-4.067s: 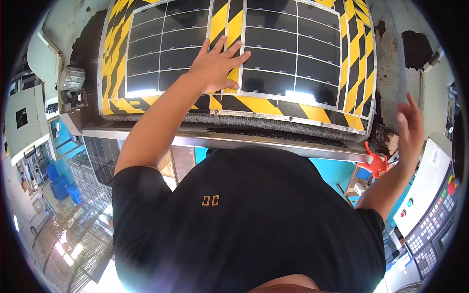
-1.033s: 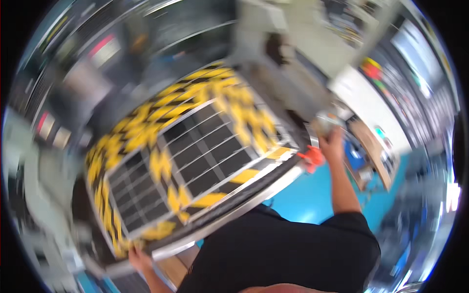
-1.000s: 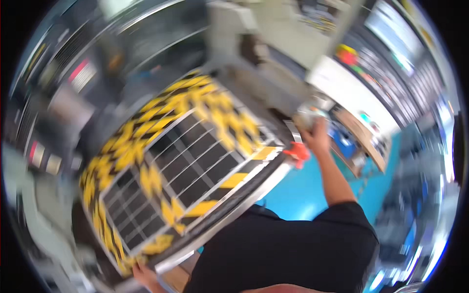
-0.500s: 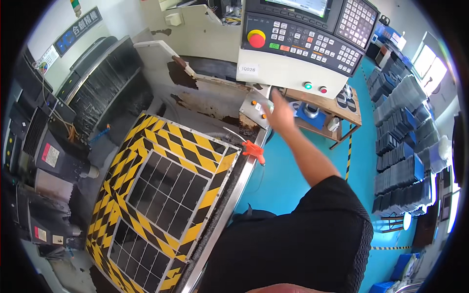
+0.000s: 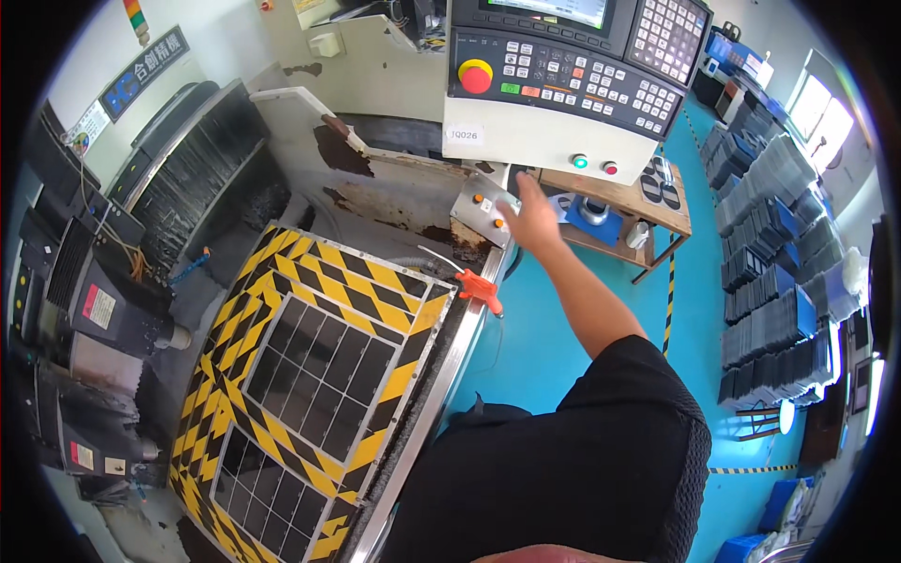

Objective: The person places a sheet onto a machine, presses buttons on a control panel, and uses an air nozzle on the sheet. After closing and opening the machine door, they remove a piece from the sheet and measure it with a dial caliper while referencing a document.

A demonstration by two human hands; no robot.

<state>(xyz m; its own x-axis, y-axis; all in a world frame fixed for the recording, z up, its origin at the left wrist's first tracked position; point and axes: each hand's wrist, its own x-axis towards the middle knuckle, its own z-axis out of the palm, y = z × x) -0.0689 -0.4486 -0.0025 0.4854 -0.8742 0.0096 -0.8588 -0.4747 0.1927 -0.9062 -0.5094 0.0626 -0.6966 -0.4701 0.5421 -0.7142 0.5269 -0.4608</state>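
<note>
My right hand (image 5: 534, 221) is stretched out over the near corner of a machine's work bay, and nothing shows in it. Its fingers and thumb stand apart, the thumb beside a small metal button box (image 5: 483, 208) with orange buttons. Whether the thumb touches the box, I cannot tell. Just below it, an orange air blow gun (image 5: 480, 290) with a thin pale nozzle rests on the bay's metal edge. Inside the bay lies a fixture plate (image 5: 434, 317) with yellow and black striped tape and two grids of dark rectangular panels (image 5: 319, 375). My left hand is out of sight.
Above hangs a control panel (image 5: 563, 80) with keys and a red emergency stop button (image 5: 476, 77). Dark spindle heads (image 5: 117, 310) line the bay's left side. A wooden trolley (image 5: 648, 218) stands beyond my hand. Tall stacks of trays (image 5: 765, 319) fill the right side.
The view has shifted slightly, so the panel sits a little further left. My right hand stays near the button box, its thumb now closer to the buttons.
</note>
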